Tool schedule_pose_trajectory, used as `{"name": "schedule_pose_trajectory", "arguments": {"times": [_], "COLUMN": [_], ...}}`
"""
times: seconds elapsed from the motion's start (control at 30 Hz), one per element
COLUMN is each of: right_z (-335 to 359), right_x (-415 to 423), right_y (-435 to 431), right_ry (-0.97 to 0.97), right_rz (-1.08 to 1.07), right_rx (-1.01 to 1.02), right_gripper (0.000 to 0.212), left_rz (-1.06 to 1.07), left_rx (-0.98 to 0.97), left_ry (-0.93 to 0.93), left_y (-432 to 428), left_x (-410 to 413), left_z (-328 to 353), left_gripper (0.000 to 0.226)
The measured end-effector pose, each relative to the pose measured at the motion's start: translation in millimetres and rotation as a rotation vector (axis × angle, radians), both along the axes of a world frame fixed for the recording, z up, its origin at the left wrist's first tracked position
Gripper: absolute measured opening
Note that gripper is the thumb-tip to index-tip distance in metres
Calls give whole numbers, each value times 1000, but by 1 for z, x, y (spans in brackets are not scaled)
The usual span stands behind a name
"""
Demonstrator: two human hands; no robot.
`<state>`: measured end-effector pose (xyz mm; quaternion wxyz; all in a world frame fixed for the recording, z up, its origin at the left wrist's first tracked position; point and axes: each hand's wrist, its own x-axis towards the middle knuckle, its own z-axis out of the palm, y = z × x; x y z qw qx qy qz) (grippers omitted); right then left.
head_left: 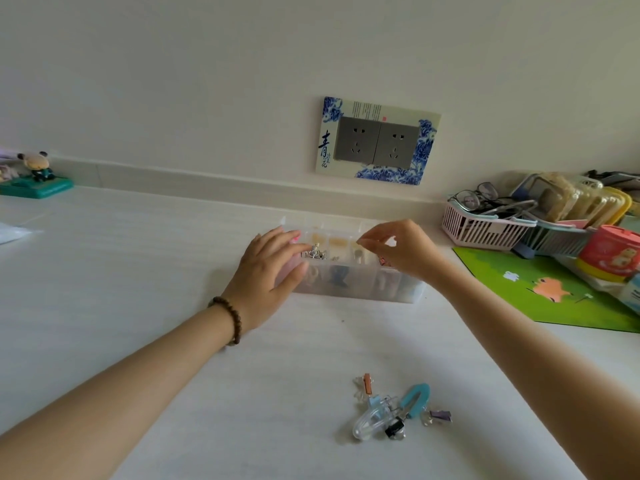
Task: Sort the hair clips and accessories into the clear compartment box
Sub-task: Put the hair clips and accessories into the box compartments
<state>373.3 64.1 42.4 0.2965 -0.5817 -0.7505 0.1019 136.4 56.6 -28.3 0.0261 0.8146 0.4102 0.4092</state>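
Observation:
The clear compartment box (391,289) stands on the white table near the wall, with small clips and accessories in its compartments. My left hand (268,275) rests flat on the box's left end, fingers spread over it. My right hand (403,249) hovers over the right part of the box with thumb and fingertips pinched together; what they pinch is too small to tell. A loose pile of hair clips (394,408) lies on the table near me: a teal clip (417,398), a clear clip, a small orange clip (367,382), a purple one and a black one.
A pink basket (485,232) with glasses stands at the right by the wall, next to a second basket of packets and a red tin (609,252). A green mat (554,292) lies at the right. A teal toy stand (34,185) sits far left. Wall sockets above.

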Motion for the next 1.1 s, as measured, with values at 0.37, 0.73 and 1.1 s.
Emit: {"name": "schedule_pose_trajectory", "arguments": {"times": [0.37, 0.73, 1.1], "right_z": [-18, -37, -43], "right_x": [11, 10, 14], "right_y": [-108, -123, -99], "right_ry": [106, -33, 309], "right_rz": [408, 451, 271], "right_rx": [-423, -460, -203], "right_gripper": [19, 34, 26], "left_rz": [-8, -26, -21], "left_rx": [55, 12, 31], "left_ry": [133, 122, 118], "left_y": [-14, -16, -16], "left_x": [13, 12, 12], "left_z": [2, 1, 0], "left_gripper": [48, 48, 46]}}
